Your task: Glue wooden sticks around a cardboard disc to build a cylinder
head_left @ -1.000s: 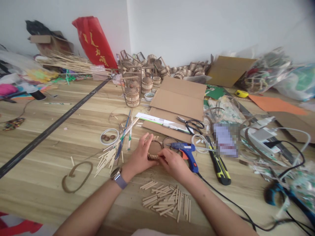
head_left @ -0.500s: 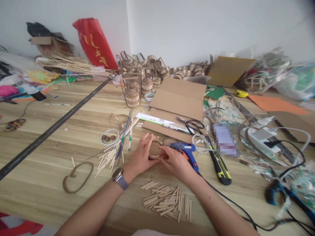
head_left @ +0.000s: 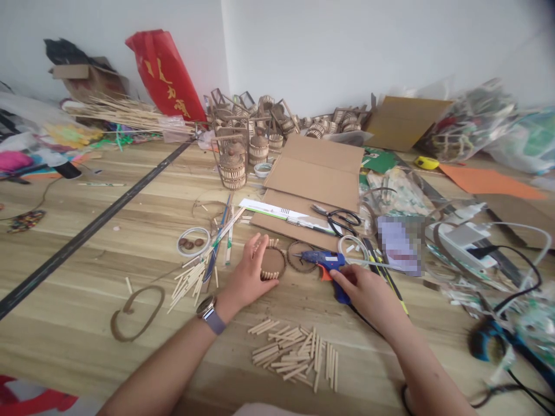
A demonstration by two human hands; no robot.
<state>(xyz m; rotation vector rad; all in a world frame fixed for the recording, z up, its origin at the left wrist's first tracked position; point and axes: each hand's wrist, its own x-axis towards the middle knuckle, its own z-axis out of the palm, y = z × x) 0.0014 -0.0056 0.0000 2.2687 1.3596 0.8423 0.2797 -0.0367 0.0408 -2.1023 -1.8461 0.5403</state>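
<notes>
My left hand [head_left: 248, 268] curves around the left side of a round brown ring [head_left: 284, 264] edged with short upright wooden sticks, thumb and fingers on its rim. Beside it on the right lies a thin brown hoop [head_left: 299, 267]. The blue glue gun [head_left: 323, 259] rests over that hoop's right part, its nozzle pointing left. My right hand [head_left: 362, 289] is at the glue gun's handle, fingers bent around it. Near the table's front edge lies a pile of short sticks [head_left: 295, 353].
Scissors [head_left: 342, 219] and a ruler [head_left: 281, 212] lie on cardboard [head_left: 314, 173]. Left are longer sticks [head_left: 187, 284] and a white ring with brown beads [head_left: 193, 241]. A yellow-black cutter [head_left: 390, 282] lies right. Small stick buckets [head_left: 233, 170] stand behind. The gun's cable runs toward the lower right.
My right hand has left the stick-edged ring and moved right to the glue gun's handle. My left hand stays at the ring.
</notes>
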